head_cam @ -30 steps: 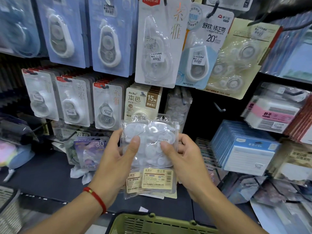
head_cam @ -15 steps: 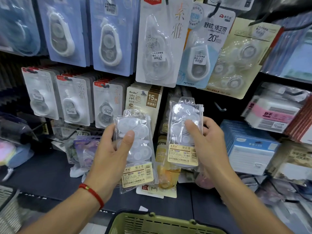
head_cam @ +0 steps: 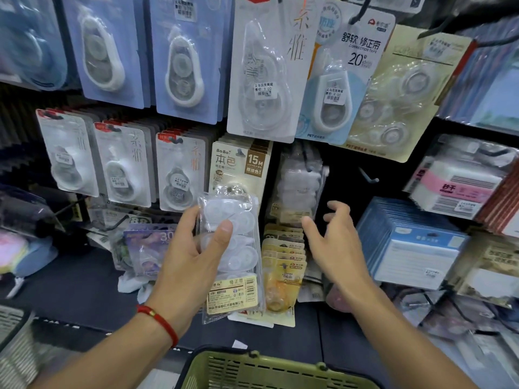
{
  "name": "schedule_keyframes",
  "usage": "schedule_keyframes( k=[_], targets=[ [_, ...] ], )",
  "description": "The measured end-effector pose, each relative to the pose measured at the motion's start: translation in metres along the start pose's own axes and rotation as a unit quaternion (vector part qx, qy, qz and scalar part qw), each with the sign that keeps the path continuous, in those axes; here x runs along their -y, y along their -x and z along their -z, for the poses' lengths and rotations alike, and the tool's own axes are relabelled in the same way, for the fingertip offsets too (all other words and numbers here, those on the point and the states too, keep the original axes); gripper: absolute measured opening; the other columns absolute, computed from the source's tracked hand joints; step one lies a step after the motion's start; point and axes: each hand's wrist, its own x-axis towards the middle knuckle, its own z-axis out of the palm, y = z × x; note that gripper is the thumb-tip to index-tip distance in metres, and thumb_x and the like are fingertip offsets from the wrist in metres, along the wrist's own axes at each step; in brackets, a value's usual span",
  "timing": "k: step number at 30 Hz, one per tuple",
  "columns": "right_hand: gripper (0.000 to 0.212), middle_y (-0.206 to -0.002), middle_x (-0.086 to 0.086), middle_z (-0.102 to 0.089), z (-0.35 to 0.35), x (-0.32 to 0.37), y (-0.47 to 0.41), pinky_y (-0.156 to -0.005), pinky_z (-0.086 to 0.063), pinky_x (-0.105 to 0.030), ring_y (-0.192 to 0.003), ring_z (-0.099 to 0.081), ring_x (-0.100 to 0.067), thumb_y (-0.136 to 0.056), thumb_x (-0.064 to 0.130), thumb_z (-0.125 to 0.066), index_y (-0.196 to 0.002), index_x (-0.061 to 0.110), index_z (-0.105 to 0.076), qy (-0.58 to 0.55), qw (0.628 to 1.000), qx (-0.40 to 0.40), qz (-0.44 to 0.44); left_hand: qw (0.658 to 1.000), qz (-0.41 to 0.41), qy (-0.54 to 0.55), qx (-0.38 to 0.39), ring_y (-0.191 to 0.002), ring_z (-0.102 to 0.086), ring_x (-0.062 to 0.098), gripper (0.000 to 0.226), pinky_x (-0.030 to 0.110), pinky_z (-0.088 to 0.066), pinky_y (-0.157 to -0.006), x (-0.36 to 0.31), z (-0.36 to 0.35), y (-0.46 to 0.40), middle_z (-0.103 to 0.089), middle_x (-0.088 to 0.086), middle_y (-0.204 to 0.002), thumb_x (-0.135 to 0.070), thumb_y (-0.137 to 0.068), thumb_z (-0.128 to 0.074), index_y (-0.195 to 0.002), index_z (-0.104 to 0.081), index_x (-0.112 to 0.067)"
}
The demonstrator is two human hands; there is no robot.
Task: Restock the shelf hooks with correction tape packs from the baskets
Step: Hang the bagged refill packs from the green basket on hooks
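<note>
Your left hand (head_cam: 193, 256) holds a clear correction tape pack (head_cam: 233, 248) upright, with your thumb pressed on its front and your other fingers curled behind it. The pack is in front of the shelf, above the green basket (head_cam: 269, 369) at the bottom edge. Your right hand (head_cam: 334, 245) holds nothing, and its fingers are spread apart. It sits just below another clear pack (head_cam: 300, 186) that hangs on a shelf hook, near it but not touching.
</note>
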Motion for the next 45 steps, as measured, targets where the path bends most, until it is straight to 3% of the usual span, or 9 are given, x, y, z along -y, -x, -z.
schedule_keyframes(
  k=[3,7,14,18,22,30,35,41,45],
  targets=[
    [0.030,-0.121,0.015,-0.067,-0.005,0.005,0.026,-0.095,-0.051,-0.032,-0.112,-0.062,-0.001,-0.102,0.048,-0.059,-0.125,0.030,-0.060,-0.094,0.993,0.044,0.061,1.000,-0.006,-0.015,0.002,-0.103,-0.077,0.027,0.049,0.051,-0.062,-0.092,0.004,-0.001,-0.001,-0.081,-0.002,-0.110,-0.060,-0.082,-0.078,-0.126,-0.058,-0.052],
    [0.045,-0.114,0.016,-0.076,-0.014,0.023,0.057,-0.094,-0.059,-0.040,-0.107,-0.071,-0.006,-0.090,0.067,-0.059,-0.118,0.033,-0.070,-0.234,0.947,0.210,0.068,1.000,0.005,0.000,0.012,-0.095,-0.080,0.025,0.048,0.037,-0.066,-0.075,0.004,-0.009,0.002,-0.082,0.004,-0.105,-0.046,-0.078,-0.086,-0.117,-0.060,-0.052],
    [0.018,-0.107,0.006,-0.080,-0.012,0.023,0.057,-0.081,-0.065,-0.037,-0.097,-0.078,-0.017,-0.093,0.044,-0.066,-0.107,0.036,-0.072,-0.330,0.933,0.128,0.065,1.000,0.019,-0.017,0.011,-0.100,-0.079,0.024,0.062,0.053,-0.062,-0.091,0.002,-0.007,0.005,-0.081,0.002,-0.107,-0.054,-0.074,-0.084,-0.129,-0.054,-0.051],
    [0.025,-0.104,-0.018,-0.073,0.003,0.020,0.042,-0.085,-0.058,-0.066,-0.100,-0.068,-0.049,-0.083,0.055,-0.065,-0.093,0.032,-0.067,-0.379,0.925,0.030,0.014,0.998,0.031,-0.046,-0.004,-0.105,-0.075,0.020,0.066,0.050,-0.057,-0.100,0.004,-0.004,0.003,-0.080,-0.003,-0.111,-0.049,-0.071,-0.076,-0.131,-0.051,-0.056],
    [0.013,-0.100,-0.016,-0.079,0.018,0.019,0.023,-0.077,-0.062,-0.053,-0.091,-0.076,-0.038,-0.090,0.040,-0.069,-0.094,0.029,-0.074,-0.432,0.901,0.023,-0.040,0.998,0.038,-0.059,-0.006,-0.110,-0.072,0.026,0.066,0.054,-0.053,-0.106,0.003,-0.005,0.002,-0.077,0.001,-0.116,-0.028,-0.076,-0.068,-0.135,-0.051,-0.050],
    [0.012,-0.095,-0.012,-0.081,0.024,0.019,0.017,-0.072,-0.063,-0.055,-0.080,-0.079,-0.034,-0.102,0.028,-0.068,-0.105,0.018,-0.074,-0.420,0.904,0.052,-0.053,0.998,0.038,-0.049,-0.007,-0.107,-0.073,0.030,0.066,0.056,-0.054,-0.104,-0.001,-0.006,0.005,-0.079,0.002,-0.110,-0.028,-0.076,-0.068,-0.136,-0.051,-0.049],
    [0.013,-0.099,-0.018,-0.079,0.017,0.019,0.015,-0.081,-0.060,-0.064,-0.097,-0.073,-0.048,-0.101,0.036,-0.069,-0.100,0.024,-0.076,-0.389,0.919,0.035,-0.054,0.998,0.037,-0.045,-0.012,-0.107,-0.072,0.025,0.070,0.051,-0.055,-0.103,-0.004,-0.006,0.005,-0.078,-0.002,-0.111,-0.022,-0.073,-0.065,-0.136,-0.051,-0.048],
    [0.026,-0.121,0.010,-0.066,0.006,0.006,0.019,-0.100,-0.050,-0.025,-0.114,-0.063,-0.009,-0.102,0.030,-0.065,-0.127,0.025,-0.061,-0.211,0.976,-0.052,0.005,0.998,-0.003,-0.056,0.004,-0.095,-0.073,0.011,0.077,0.027,-0.053,-0.087,-0.009,-0.007,0.007,-0.077,-0.002,-0.102,-0.014,-0.073,-0.072,-0.122,-0.055,-0.071],
    [0.019,-0.116,0.012,-0.076,-0.005,0.010,0.039,-0.101,-0.057,-0.037,-0.110,-0.070,-0.008,-0.102,0.036,-0.067,-0.120,0.029,-0.070,-0.274,0.951,0.134,0.054,0.997,-0.024,-0.053,0.052,-0.102,-0.075,0.011,0.085,0.028,-0.060,-0.087,-0.005,-0.011,0.011,-0.078,-0.004,-0.104,0.004,-0.090,-0.076,-0.135,-0.053,-0.064]
  ],
)
